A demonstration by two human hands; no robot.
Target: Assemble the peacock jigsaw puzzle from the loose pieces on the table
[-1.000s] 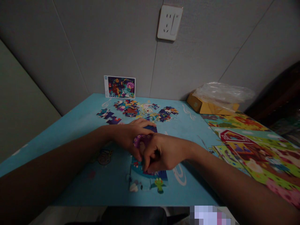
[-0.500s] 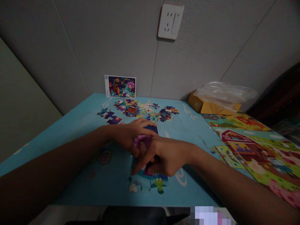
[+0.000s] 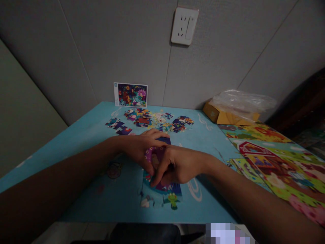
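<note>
Joined puzzle section (image 3: 162,184) lies flat on the blue table (image 3: 83,142), centre front, mostly under our hands. Left hand (image 3: 138,147) rests flat and released on its upper part, fingers spread over the purple pieces. Right hand (image 3: 175,166) is curled, index finger (image 3: 157,173) pressing down on the section; whether it pinches a piece we cannot tell. Loose pieces (image 3: 154,120) sit heaped behind, near the wall. Reference card (image 3: 130,95) leans on the wall. Yellow box (image 3: 228,117) with plastic bag (image 3: 241,100) right.
</note>
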